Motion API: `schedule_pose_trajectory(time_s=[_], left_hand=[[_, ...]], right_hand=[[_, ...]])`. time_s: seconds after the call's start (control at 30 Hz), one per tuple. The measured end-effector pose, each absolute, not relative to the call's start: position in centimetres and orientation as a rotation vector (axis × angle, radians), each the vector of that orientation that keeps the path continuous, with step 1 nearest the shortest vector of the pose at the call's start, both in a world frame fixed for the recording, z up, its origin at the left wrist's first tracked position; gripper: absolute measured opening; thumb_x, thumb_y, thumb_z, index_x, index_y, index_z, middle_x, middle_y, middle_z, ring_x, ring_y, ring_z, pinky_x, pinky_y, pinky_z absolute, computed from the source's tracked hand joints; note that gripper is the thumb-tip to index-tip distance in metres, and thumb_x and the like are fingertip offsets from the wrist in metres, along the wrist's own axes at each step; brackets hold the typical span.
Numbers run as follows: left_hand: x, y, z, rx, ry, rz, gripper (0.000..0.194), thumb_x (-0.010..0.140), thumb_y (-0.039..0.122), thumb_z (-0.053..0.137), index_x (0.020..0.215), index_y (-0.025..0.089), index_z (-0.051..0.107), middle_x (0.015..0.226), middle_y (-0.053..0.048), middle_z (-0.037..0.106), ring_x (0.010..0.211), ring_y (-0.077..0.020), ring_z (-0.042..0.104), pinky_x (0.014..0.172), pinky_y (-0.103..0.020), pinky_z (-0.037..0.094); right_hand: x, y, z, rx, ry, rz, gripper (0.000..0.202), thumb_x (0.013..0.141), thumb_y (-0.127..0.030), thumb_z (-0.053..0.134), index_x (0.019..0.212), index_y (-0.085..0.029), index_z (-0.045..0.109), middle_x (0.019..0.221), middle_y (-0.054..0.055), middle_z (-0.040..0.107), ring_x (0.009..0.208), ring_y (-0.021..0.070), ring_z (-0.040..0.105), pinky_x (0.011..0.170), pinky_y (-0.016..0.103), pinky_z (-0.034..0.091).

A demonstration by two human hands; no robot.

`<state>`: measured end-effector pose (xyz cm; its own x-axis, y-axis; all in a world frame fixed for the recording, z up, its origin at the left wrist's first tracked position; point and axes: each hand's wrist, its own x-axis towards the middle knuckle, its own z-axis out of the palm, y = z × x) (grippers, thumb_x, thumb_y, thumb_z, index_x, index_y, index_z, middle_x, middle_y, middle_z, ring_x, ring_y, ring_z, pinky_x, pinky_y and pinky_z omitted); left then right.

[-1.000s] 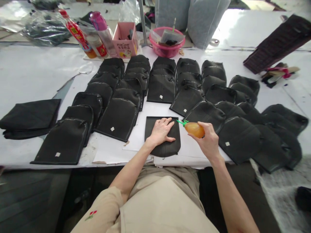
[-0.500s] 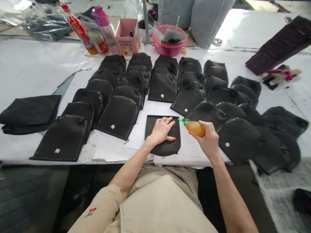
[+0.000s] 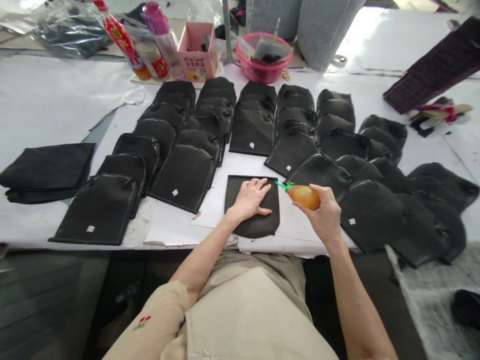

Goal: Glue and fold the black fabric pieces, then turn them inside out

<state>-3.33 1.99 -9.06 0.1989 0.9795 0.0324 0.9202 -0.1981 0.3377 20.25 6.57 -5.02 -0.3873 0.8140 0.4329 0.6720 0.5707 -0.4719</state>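
A black fabric piece (image 3: 247, 227) with a rounded lower edge lies on the white table in front of me. My left hand (image 3: 252, 200) rests on it with the fingers spread. Just right of the piece, my right hand (image 3: 325, 212) grips an orange squeeze bottle (image 3: 305, 197) lying sideways in the air. Its green nozzle points left, at the upper right corner of the piece; whether the tip touches is too small to tell.
Overlapping rows of black pieces (image 3: 253, 127) spread behind and to both sides. Folded black cloth (image 3: 47, 167) lies far left. At the back stand bottles (image 3: 123, 42), a pink box (image 3: 198, 55) and a pink basin (image 3: 262, 70).
The whole view has shifted slightly. My left hand stays spread on the black piece, and my right hand still holds the bottle at its right edge.
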Motion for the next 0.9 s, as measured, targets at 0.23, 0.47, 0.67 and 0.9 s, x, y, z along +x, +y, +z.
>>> schedule_pose_trajectory(time_s=[0.23,0.47,0.67,0.9], left_hand=[[-3.3,2.0,-9.3,2.238,1.821,0.372,0.081,0.070,0.055,0.083,0.137,0.019,0.055,0.151,-0.013,0.050,0.129,-0.0332,0.046,0.102,-0.046,0.038],[-3.3,2.0,-9.0,2.222,1.822,0.325,0.078,0.073,0.055,0.080,0.138,0.020,0.054,0.153,-0.012,0.048,0.133,-0.0326,0.043,0.106,-0.045,0.036],[-3.3,1.8,-8.7,2.228,1.824,0.307,0.080,0.073,0.055,0.080,0.139,0.018,0.054,0.152,-0.012,0.048,0.132,-0.0325,0.044,0.106,-0.046,0.038],[-3.3,1.8,-8.5,2.242,1.841,0.273,0.079,0.075,0.056,0.078,0.140,0.019,0.053,0.153,-0.011,0.047,0.133,-0.0314,0.044,0.107,-0.045,0.038]], right_hand=[[21.0,5.0,-4.7,-1.176,-2.167,0.287,0.052,0.085,-0.056,0.073,0.122,-0.024,0.056,0.107,0.007,0.062,0.098,0.0283,0.065,0.086,0.041,0.053],[21.5,3.8,-4.8,-1.169,-2.162,0.292,0.051,0.085,-0.054,0.074,0.122,-0.024,0.056,0.106,0.008,0.062,0.096,0.0280,0.064,0.084,0.040,0.053],[21.8,2.8,-4.8,-1.191,-2.163,0.284,0.051,0.084,-0.053,0.075,0.122,-0.023,0.056,0.106,0.007,0.063,0.096,0.0280,0.065,0.085,0.041,0.054],[22.1,1.6,-4.6,-1.191,-2.139,0.308,0.051,0.084,-0.051,0.076,0.121,-0.023,0.057,0.105,0.007,0.063,0.096,0.0271,0.065,0.084,0.040,0.054]])
